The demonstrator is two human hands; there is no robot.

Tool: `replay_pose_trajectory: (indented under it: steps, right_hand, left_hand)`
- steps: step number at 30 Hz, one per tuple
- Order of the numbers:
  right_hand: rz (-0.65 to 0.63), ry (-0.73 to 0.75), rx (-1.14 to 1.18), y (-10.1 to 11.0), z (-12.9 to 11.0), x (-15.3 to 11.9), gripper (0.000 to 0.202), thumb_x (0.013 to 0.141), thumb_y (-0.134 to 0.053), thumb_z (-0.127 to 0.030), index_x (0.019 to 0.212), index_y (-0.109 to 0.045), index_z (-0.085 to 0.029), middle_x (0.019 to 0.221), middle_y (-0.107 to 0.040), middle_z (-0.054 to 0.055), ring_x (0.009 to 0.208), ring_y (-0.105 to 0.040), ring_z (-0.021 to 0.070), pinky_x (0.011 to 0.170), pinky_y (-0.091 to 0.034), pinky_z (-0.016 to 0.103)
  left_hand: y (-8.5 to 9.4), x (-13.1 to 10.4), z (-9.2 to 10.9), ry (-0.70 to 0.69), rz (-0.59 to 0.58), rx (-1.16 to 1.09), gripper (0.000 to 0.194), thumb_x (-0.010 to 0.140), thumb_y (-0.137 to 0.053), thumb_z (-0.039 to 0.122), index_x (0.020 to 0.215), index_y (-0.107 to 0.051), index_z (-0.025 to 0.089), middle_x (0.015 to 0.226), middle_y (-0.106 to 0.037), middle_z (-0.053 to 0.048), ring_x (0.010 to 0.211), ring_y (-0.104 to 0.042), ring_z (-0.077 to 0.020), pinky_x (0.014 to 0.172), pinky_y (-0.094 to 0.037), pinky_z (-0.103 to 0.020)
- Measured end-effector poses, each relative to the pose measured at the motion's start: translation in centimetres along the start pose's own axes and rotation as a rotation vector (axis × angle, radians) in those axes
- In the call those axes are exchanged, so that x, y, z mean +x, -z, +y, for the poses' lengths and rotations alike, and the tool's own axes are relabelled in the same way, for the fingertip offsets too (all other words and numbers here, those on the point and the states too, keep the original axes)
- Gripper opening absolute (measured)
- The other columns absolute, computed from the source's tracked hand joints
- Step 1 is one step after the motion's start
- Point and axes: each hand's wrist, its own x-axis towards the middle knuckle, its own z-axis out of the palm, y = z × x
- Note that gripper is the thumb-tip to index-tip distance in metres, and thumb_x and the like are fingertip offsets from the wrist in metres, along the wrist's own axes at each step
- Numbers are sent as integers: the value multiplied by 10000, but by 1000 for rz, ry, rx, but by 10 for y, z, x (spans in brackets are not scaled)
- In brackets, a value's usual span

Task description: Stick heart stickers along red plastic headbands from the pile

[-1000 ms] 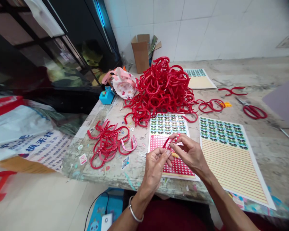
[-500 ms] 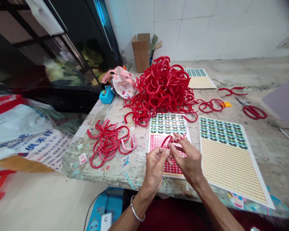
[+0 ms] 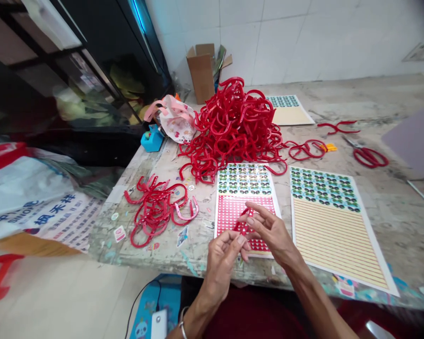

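Pinching one red band [image 3: 241,224] between them, left hand [image 3: 221,263] and right hand [image 3: 277,235] block part of the middle sheet [image 3: 228,207] — three sheets lie here, counting right sheet [image 3: 335,240] and far sheet [image 3: 291,117]. Two red heaps: small heap [image 3: 155,212], big heap [image 3: 235,127] — one cardboard box [image 3: 202,77] behind.

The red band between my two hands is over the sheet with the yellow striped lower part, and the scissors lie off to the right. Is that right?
Not quite, the sheet is wrong. The head view shows the red band between your left hand and right hand, over the sheet with the red patterned lower part. The scissors do lie off to the right.
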Motion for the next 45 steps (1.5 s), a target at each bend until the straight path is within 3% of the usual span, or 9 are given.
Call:
replay_pose_trajectory:
  steps: [4,11,16,19,21,25,30,37,45]
  right_hand:
    - [-79,30,30,-2,3,-7,585,717,-709,-375,1230,-483,-208,964,-652,50,812,-630,154,669,-535,272]
    - [-11,104,-174,-5,16,-22,583,731,-699,-368,1233,-477,-173,666,-609,-26,646,-594,132,628,-483,256]
    - [35,166,-235,-5,17,-34,615,775,-656,-349,1309,-394,-192,711,-622,-6,676,-592,140,660,-498,274]
    - [198,237,-204,-3,23,-39,690,715,-711,-352,1305,-372,-242,884,-637,34,735,-599,156,611,-517,265]
    - [265,257,-232,-4,29,-43,500,713,-705,-373,1153,-518,-227,879,-628,41,712,-585,154,561,-506,245]
    - [120,221,-322,-12,33,-49,246,781,-618,-416,852,-657,-184,759,-629,40,671,-582,158,535,-478,235]
    - [57,271,-364,-25,31,-52,221,840,-544,-365,741,-612,-180,680,-573,20,646,-557,146,496,-421,210]
    - [85,349,-548,-40,59,-61,171,869,-486,-259,732,-553,-181,670,-547,14,563,-510,119,498,-422,215]
    - [36,608,-665,-40,61,-63,139,832,-479,-116,865,-582,-204,729,-595,38,663,-594,163,607,-487,260]
  left_hand:
    - [14,-8,-3,20,-59,79,208,869,-532,282,744,-596,130,716,-608,-17,591,-514,-90,655,-400,-236]
    - [21,-7,5,67,-171,218,213,859,-542,302,799,-639,122,730,-652,-53,738,-601,-160,746,-428,-272]
    - [15,-8,6,131,-181,64,226,856,-545,323,820,-643,123,684,-610,-21,549,-534,-95,674,-429,-261]
    - [9,-10,1,147,-103,-39,227,838,-570,333,856,-657,124,672,-607,-19,568,-539,-100,667,-432,-258]
    - [6,-11,-3,147,10,-97,221,803,-617,327,903,-667,136,749,-640,-38,691,-579,-132,711,-439,-261]
    - [-1,-9,-7,150,166,-195,228,716,-711,280,908,-692,157,955,-651,-62,928,-575,-167,856,-414,-266]
    - [-6,-8,-4,190,137,-396,186,684,-738,226,848,-687,156,835,-644,-31,847,-580,-131,858,-414,-250]
    - [2,-11,2,156,93,-156,201,786,-637,337,807,-638,138,692,-580,1,570,-498,-70,545,-396,-176]
    - [15,-14,19,174,-14,57,253,838,-557,375,853,-621,130,657,-509,10,596,-468,-88,581,-366,-198]
